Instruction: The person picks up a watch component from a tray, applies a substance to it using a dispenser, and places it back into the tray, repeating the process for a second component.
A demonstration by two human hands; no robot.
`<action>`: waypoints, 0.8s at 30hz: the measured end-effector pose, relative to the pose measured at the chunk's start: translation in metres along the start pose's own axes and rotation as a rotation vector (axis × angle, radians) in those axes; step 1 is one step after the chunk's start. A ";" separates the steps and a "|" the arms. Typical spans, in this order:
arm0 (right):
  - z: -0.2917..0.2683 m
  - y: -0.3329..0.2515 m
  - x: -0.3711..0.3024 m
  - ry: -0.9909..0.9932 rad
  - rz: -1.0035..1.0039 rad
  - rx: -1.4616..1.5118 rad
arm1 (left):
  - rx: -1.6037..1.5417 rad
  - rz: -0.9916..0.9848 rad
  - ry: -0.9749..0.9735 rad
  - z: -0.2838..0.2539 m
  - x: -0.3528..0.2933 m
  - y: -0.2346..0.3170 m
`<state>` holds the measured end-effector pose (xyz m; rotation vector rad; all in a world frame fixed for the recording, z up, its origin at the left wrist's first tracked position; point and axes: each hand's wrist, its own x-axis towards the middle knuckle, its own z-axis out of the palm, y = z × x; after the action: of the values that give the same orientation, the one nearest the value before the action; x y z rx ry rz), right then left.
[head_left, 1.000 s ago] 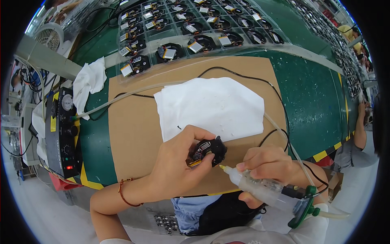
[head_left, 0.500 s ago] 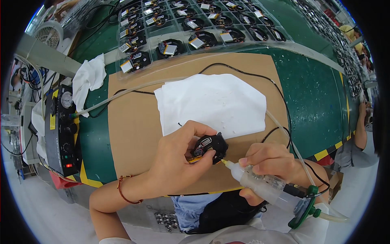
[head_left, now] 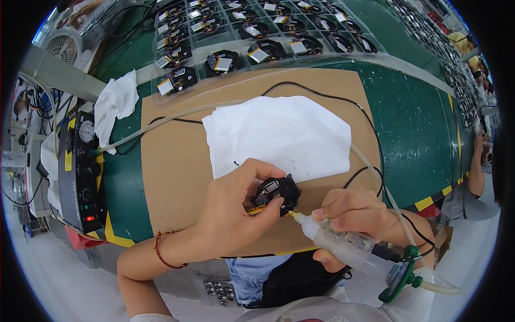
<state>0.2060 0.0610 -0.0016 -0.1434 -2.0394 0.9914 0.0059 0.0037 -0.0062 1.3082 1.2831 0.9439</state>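
Note:
My left hand (head_left: pixel 233 206) grips a small black round part (head_left: pixel 274 194) with a circuit board showing, held just above the brown cardboard mat (head_left: pixel 171 177). My right hand (head_left: pixel 357 214) holds a clear glue syringe (head_left: pixel 343 247) with a green end cap; its yellow tip touches the lower right side of the part. A clear hose and a black cable run from the syringe across the mat. A white cloth (head_left: pixel 279 134) lies right behind the part.
Clear trays of similar black parts (head_left: pixel 236 51) line the far side of the green bench. A black dispenser box with a gauge (head_left: pixel 80 172) stands at left, with a crumpled white rag (head_left: pixel 115 104) near it. Another person (head_left: pixel 475 172) sits at right.
Both hands stay close together; the part has turned slightly in my left hand and the syringe tip has stayed at its lower right edge.

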 end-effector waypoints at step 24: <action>0.001 0.001 -0.001 0.001 -0.017 0.017 | -0.034 -0.066 0.005 -0.001 -0.001 0.005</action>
<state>0.2055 0.0606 -0.0026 -0.1170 -2.0272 0.9977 0.0059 0.0039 -0.0007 1.2311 1.3007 0.9189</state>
